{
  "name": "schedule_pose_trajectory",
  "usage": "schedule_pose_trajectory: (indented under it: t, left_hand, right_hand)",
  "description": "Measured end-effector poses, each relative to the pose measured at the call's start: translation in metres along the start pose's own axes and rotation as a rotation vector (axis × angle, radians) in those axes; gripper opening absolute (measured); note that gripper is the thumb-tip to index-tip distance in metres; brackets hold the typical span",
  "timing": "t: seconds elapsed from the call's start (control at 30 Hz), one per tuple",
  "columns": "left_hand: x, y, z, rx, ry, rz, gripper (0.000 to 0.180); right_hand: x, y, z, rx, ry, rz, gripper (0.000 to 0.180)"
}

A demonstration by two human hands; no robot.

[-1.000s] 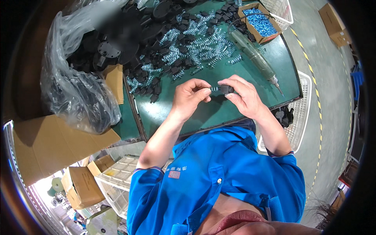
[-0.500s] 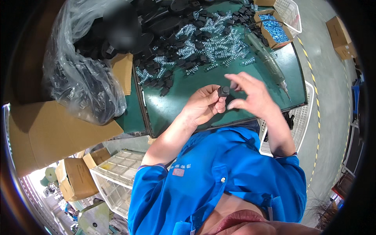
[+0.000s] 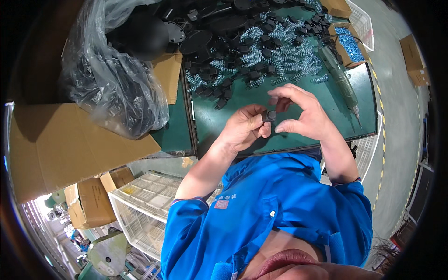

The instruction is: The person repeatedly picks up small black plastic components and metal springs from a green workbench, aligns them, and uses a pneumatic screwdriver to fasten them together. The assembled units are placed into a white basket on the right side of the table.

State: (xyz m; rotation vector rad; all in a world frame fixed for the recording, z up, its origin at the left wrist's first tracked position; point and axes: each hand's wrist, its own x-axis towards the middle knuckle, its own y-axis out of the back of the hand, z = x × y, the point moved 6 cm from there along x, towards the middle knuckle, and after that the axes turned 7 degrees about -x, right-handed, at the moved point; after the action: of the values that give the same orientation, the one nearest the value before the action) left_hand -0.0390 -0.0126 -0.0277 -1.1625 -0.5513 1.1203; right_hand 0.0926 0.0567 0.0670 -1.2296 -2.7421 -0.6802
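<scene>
Between the thumb and fingers of my left hand is a small black plastic block with a round raised end. My right hand is just to its right, thumb and fingers spread apart in a curve, with nothing visible in them. Both hands are above the near part of the green tabletop. Beyond them lies a heap of metal coil springs, mixed with more small black blocks.
A green power screwdriver lies at the right, beside a cardboard box of blue screws. To the left, a clear plastic bag of black parts rests by a cardboard flap. Black round parts lie at the back. White crates stand below.
The whole view has shifted, so the table sits further right. My left hand still grips the black block. My right hand remains beside it with its fingers apart.
</scene>
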Motion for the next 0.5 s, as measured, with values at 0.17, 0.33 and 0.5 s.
schedule_pose_trajectory:
  t: [0.17,0.33,0.5]
  left_hand:
    - [-0.003,-0.001,0.007,0.103,-0.086,0.035,0.027]
    - [0.002,0.004,-0.002,0.202,0.028,0.113,0.045]
    - [0.022,-0.020,0.039,1.114,-0.227,0.199,0.049]
  right_hand:
    - [0.003,-0.008,-0.006,-0.125,0.122,0.012,0.032]
    - [-0.004,-0.010,-0.007,-0.202,0.220,0.135,0.034]
    - [-0.021,0.011,0.020,-0.186,-0.015,0.220,0.023]
